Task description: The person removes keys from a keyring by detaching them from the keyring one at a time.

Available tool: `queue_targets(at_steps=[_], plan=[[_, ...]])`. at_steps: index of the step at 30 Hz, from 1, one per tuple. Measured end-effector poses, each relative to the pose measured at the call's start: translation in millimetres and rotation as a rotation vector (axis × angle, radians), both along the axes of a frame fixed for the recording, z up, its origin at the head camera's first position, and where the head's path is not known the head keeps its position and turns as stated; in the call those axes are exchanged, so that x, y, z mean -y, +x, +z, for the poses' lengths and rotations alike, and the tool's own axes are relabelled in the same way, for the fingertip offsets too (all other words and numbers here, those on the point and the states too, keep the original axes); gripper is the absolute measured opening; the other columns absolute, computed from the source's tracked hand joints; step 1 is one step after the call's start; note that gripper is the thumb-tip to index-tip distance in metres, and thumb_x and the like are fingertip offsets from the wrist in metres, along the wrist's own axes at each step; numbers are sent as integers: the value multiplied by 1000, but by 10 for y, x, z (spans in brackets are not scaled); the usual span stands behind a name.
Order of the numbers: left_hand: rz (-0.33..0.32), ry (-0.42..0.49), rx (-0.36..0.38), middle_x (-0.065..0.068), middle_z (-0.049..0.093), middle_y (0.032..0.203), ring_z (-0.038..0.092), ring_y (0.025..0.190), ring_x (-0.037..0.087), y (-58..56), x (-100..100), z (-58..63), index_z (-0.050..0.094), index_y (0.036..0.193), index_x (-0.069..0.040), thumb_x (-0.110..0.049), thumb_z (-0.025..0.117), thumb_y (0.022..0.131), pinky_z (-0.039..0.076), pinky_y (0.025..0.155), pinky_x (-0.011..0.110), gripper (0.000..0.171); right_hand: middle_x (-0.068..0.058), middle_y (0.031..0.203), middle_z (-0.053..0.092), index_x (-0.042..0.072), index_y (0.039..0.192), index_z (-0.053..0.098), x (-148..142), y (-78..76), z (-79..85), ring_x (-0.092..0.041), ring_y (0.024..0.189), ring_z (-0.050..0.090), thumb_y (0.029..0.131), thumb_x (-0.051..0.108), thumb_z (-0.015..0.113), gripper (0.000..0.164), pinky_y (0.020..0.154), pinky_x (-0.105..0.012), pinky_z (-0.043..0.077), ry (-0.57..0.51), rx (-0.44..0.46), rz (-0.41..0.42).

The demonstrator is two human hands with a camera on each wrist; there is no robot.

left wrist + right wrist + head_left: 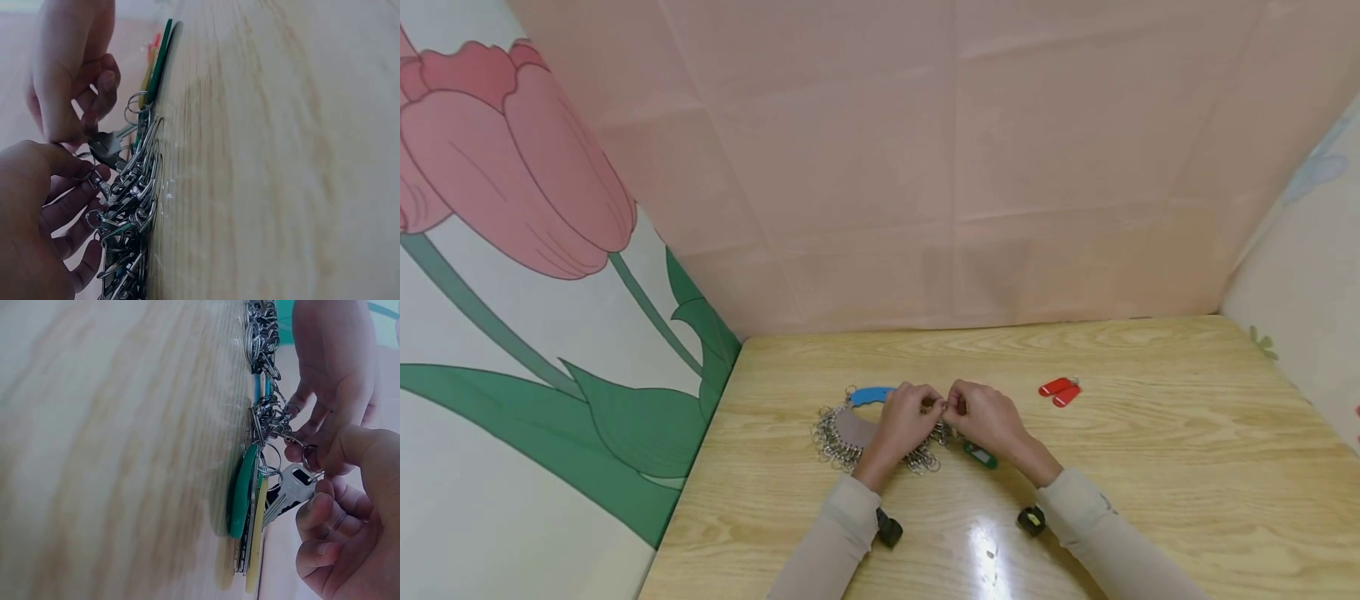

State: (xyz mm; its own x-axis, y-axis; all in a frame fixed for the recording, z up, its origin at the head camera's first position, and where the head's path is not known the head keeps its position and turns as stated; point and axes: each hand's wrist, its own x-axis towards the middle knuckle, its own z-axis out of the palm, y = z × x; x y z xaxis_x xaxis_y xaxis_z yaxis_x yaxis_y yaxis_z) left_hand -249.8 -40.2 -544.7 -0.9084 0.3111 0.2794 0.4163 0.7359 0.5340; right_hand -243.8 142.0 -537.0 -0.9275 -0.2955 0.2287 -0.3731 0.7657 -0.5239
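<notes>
A key holder with a blue handle (871, 396) and a grey curved plate (852, 427) lies on the table, fringed with several metal clips and rings (128, 212). At its right end, my left hand (910, 421) pinches a small split ring (308, 454) between thumb and index finger. My right hand (992, 421) meets it fingertip to fingertip and pinches the head of a silver key (292, 492), whose blade points away from the fingers. Just under the right hand hang a green key tag (980, 455) and a yellow tag (256, 537), close to the table.
Two red key tags (1062, 391) lie on the wooden table (1187, 467) to the right. Black wrist cameras show below both sleeves. A pink sheet (955, 208) stands behind the table, and a tulip-printed panel (550, 333) on the left.
</notes>
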Motion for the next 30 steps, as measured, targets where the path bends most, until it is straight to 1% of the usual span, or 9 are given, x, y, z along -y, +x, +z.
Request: queue_targets(at_steps=[7,13,15,19,23,30], plan=[[-8,9,16,-7,79,99,58,87,10,-4,13,-16,83,106,-21,-26,69,105,45,98,45,15,7,76,65,17,87,67,14,-5,2,-7,60,54,90,22,74,8,55,-27,46,4,8,-1],[-24,20,36,-7,80,102,59,90,10,4,39,-9,83,108,-21,-27,66,106,45,100,46,17,7,74,63,18,86,65,13,-19,-14,-8,58,52,92,23,75,12,53,-27,44,8,13,-2],[-29,22,40,-7,79,102,59,91,10,6,47,-9,82,108,-22,-28,66,107,45,100,46,18,7,74,62,18,86,65,14,-19,-13,-8,58,51,92,23,75,12,53,-28,43,6,17,-5],[-41,36,25,-7,80,101,60,90,10,13,52,0,82,106,-21,-27,66,106,45,98,46,17,6,74,62,16,91,66,14,-19,-9,-9,57,51,93,22,75,11,52,-29,43,0,26,-12],[-38,40,17,-8,80,101,59,90,10,15,48,3,83,106,-22,-27,67,106,45,97,44,17,4,75,63,14,93,66,15,-15,0,-10,58,52,93,21,75,12,52,-29,43,-1,33,-14],[-15,39,9,-7,79,98,60,89,9,5,33,-5,80,105,-20,-26,69,104,44,99,43,13,4,75,63,14,91,66,21,-4,12,-10,59,52,92,18,75,9,54,-29,43,2,22,-9]])
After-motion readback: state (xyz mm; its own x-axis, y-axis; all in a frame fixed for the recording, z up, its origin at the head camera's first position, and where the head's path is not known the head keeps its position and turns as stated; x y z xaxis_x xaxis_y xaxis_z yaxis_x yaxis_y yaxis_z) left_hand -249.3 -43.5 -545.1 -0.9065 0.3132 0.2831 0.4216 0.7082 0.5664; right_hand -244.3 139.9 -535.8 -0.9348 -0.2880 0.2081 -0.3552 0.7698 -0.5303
